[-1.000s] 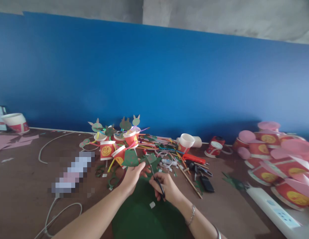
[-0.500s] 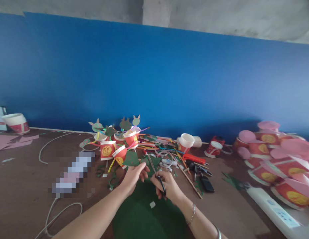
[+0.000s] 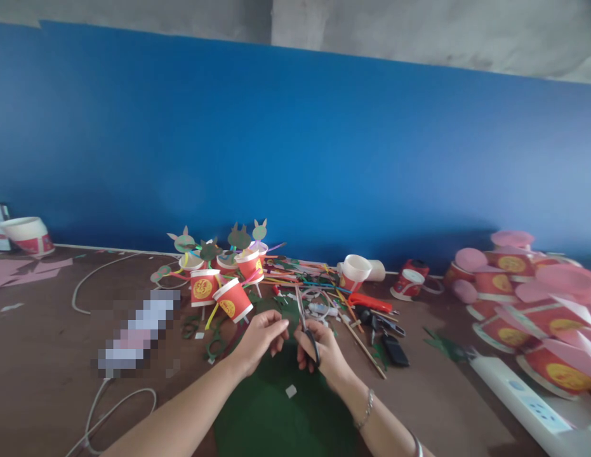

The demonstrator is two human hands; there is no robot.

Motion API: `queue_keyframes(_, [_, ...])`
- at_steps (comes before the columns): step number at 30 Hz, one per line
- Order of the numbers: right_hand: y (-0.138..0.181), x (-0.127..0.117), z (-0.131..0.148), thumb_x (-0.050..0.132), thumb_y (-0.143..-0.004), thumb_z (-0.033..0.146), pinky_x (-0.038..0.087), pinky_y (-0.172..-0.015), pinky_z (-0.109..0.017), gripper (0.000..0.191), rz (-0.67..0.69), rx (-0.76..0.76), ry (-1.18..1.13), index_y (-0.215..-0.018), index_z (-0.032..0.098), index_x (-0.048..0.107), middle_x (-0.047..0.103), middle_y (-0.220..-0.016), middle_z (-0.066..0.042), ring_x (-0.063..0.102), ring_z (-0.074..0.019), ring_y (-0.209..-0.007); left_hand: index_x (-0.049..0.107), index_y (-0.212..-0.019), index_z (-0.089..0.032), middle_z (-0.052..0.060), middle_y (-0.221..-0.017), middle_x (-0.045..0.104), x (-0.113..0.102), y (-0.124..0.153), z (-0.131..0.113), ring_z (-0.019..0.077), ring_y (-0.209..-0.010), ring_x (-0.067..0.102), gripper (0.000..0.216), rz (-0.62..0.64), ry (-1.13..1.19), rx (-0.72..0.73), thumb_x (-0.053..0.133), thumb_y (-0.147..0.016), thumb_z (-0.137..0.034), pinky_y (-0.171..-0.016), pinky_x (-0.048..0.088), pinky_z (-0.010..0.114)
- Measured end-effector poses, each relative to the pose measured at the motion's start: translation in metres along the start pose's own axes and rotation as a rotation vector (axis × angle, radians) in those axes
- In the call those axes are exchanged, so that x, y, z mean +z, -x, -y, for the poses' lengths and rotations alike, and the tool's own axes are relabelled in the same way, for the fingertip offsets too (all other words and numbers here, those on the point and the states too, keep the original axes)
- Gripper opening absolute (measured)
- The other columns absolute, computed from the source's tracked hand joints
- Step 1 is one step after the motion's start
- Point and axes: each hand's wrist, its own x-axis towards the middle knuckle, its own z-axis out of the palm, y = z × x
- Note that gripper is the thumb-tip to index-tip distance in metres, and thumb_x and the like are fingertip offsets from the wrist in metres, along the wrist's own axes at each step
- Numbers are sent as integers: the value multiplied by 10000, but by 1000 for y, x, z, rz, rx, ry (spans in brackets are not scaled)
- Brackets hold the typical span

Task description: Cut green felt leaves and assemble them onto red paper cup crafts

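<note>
My left hand (image 3: 264,336) is closed in a pinch, thumb and fingers together. Dark green paper (image 3: 289,311) shows at its fingertips; its outline blends with the green scraps behind. Close by on the right, my right hand (image 3: 326,352) grips black-handled scissors (image 3: 310,339). Their blades point up and away, and appear nearly closed. Under both hands lies a large dark green sheet (image 3: 280,419) with a small white piece (image 3: 291,391) on it. Just beyond my left hand stand red paper cups (image 3: 234,299) with green animal-head cutouts (image 3: 183,241).
Coloured strips (image 3: 290,273), a wooden stick (image 3: 364,346), an orange-red tool (image 3: 369,303) and keys with a black fob (image 3: 395,350) lie ahead. To the right are a white power strip (image 3: 518,397) and piled cups with pink discs (image 3: 511,263). Pink paper (image 3: 19,273) lies left.
The green paper piece beside my left fingers has left its place in front of the red cup. My left hand has shifted slightly right, and the scissors now point more upright.
</note>
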Motion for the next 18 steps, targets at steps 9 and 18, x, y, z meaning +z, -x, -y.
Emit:
queue_keyframes(9, [4, 7, -4, 620, -736, 477, 370, -361, -141, 350, 187, -37, 57, -818, 151, 523, 596, -552, 19, 560, -92, -451, 388, -638, -191, -86, -417, 452, 6, 2, -3, 44, -349, 345, 289, -156, 66, 100, 557, -788, -372, -347, 231, 148])
queue_keyframes(18, [4, 10, -1, 615, -741, 477, 356, -354, -144, 344, 174, -44, 68, -799, 153, 513, 566, -525, 34, 537, -85, -430, 373, -637, -196, -96, -381, 409, 11, 3, 0, 39, -343, 287, 287, -157, 88, 91, 544, -798, -360, -357, 178, 155])
